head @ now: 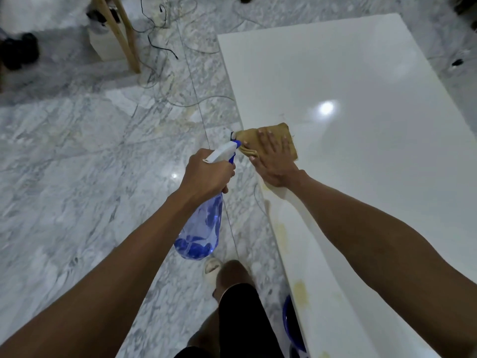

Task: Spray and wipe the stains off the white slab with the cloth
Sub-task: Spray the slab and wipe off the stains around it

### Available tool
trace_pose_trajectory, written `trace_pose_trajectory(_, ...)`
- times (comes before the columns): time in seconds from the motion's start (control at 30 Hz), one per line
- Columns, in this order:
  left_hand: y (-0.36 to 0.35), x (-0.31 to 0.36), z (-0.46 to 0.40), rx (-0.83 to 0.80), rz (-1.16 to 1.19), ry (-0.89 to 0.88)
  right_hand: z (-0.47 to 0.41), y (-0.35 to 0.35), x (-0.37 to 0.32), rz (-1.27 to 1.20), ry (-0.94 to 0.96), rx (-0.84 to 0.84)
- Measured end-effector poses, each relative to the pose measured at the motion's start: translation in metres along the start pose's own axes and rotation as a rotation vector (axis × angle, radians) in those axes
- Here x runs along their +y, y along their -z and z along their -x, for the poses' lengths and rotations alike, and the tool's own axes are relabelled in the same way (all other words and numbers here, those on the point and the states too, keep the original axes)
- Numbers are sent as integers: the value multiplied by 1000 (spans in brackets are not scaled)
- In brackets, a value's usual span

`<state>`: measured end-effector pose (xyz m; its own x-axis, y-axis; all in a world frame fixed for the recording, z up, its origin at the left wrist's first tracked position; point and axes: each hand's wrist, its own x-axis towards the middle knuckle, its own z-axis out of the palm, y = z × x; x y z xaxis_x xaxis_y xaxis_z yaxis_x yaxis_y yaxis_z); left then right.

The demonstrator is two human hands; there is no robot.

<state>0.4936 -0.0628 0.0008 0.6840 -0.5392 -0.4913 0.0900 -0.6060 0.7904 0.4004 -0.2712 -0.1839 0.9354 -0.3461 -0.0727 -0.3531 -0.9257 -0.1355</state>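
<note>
The right hand (275, 161) lies flat, fingers straight and spread, pressing a folded tan cloth (268, 140) onto the white slab (361, 104) right at its left edge; this grip is open, a palm press and not a pinch. The cloth looks soft and napped, bunched into folds at the corner nearest the edge. Just beside it, off the slab and over the floor (77, 156), the left hand (206, 174) has its grip closed round the neck of a spray bottle (204, 223), whose white-and-blue nozzle points toward the cloth and nearly touches it. The bottle is clear blue plastic, with only a little liquid low in its body. The slab is glossy, smooth and hard, its long axis running away from the person, and the yellowish stains (300, 290) that remain lie along that same left edge, nearer the body than the cloth. So the next wipe likely calls for drawing the cloth back toward the person along the edge, the right hand being the one on it. The floor is grey-veined marble, with loose cables (160, 47) lying farther off.
</note>
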Motion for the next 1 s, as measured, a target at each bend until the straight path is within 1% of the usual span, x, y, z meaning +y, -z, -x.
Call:
trace_pose_trajectory(0.13,-11,-12,21,-4,14,-14,35,-4,-3,-49,-17,17)
trace_pose_trajectory(0.3,-29,-17,51,-25,12,-21,82,-7,-7,-100,14,90)
trace_pose_trajectory(0.4,-38,-18,69,-38,36,-17,104,-8,-12,-85,4,118)
trace_pose_trajectory(0.63,-59,-30,117,-26,22,-35,171,-9,-25,-122,11,138)
trace_pose_trajectory(0.67,-62,-32,125,-30,19,-34,180,-9,-27,-101,3,135)
trace_pose_trajectory(0.8,-73,-49,160,-19,43,-13,213,-8,-38,-74,-87,27)
trace_pose_trajectory(0.87,-77,-59,178,-14,46,-15,231,-10,-43,-45,-72,35)
trace_pose_trajectory(1.0,-85,-76,211,0,41,-4,265,-11,-48,-59,-76,-28)
